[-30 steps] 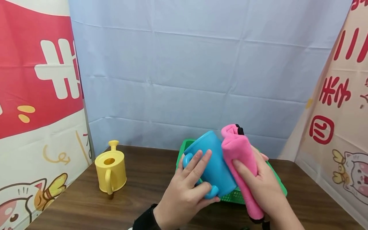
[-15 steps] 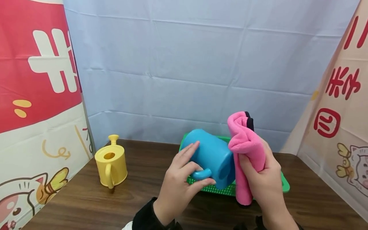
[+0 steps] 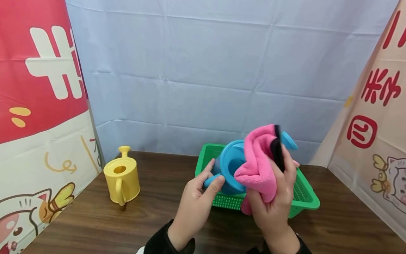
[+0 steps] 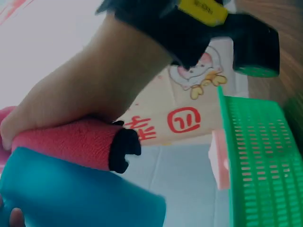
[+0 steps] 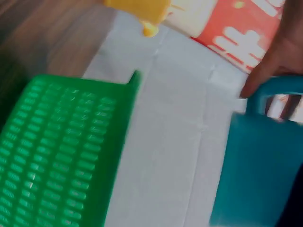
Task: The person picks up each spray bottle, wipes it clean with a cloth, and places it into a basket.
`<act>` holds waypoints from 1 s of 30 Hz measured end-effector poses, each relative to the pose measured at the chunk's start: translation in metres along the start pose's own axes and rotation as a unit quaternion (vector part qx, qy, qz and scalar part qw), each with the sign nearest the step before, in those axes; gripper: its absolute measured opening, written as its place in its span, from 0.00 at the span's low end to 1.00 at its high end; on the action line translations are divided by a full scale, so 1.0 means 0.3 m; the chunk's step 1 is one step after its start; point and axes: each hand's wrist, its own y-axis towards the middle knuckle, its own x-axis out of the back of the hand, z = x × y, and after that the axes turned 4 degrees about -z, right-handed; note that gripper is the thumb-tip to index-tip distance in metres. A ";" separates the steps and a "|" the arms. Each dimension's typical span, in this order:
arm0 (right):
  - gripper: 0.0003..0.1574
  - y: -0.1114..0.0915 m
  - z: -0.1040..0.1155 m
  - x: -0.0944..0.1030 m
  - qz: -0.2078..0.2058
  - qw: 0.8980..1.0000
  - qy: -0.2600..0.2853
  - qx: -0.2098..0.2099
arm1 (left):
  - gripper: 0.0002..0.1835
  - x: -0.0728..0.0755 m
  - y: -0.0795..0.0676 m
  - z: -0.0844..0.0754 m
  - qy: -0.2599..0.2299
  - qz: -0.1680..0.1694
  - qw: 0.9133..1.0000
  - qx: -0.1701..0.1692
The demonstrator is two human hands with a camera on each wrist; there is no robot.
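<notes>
Two hands in my head view, both occupied. Left hand [image 3: 195, 204]: thumb and fingers pinch the handle of the blue watering can [image 3: 226, 176]. Right hand [image 3: 274, 201]: fingers curled round the pink towel [image 3: 258, 169], which is bunched and edged in black.

Position of can: raised and tilted, its open top turned toward my head camera, the towel covering part of its right side. Whether cloth and can touch, I cannot tell. A blue spout end [image 3: 288, 141] shows beyond the towel.

In the head view the can overlaps the green basket [image 3: 312, 203], but both wrist views show a gap between them. The basket sits on the brown worktop [image 3: 158, 201]. My left wrist view also shows a pink object [image 4: 219, 161] at its edge; identity unclear.

Yellow watering can [image 3: 123, 183]: upright, well apart on the left, spout toward the pale blue backdrop [image 3: 177, 88].
</notes>
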 end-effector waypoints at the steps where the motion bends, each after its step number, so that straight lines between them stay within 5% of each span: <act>1: 0.32 0.000 0.003 -0.007 0.016 1.000 -0.013 0.007 | 0.17 -0.007 -0.005 -0.003 0.023 0.004 1.000 -0.020; 5: 0.31 -0.007 0.002 -0.008 0.056 0.995 -0.079 0.000 | 0.16 -0.021 -0.014 -0.011 0.124 -0.016 0.989 -0.074; 10: 0.31 -0.016 0.046 -0.034 0.065 0.989 -0.127 0.034 | 0.17 -0.029 -0.023 -0.021 0.232 -0.039 0.967 -0.100; 14: 0.29 -0.022 0.057 -0.046 0.044 0.989 -0.120 0.075 | 0.15 -0.032 -0.032 -0.029 0.265 -0.042 0.955 -0.128; 17: 0.29 -0.023 0.047 -0.041 0.048 0.989 -0.114 0.079 | 0.14 -0.033 -0.033 -0.026 0.268 -0.038 0.954 -0.132; 22: 0.29 -0.026 0.012 -0.023 0.068 0.991 -0.111 0.044 | 0.15 -0.031 -0.023 -0.006 0.210 -0.013 0.973 -0.090; 27: 0.26 -0.018 -0.011 0.004 0.084 0.992 -0.096 -0.017 | 0.17 -0.022 -0.009 0.015 0.063 0.012 0.998 0.004; 30: 0.24 -0.007 -0.006 0.017 0.089 0.990 -0.052 -0.092 | 0.19 -0.015 -0.002 0.017 -0.070 0.019 0.993 0.093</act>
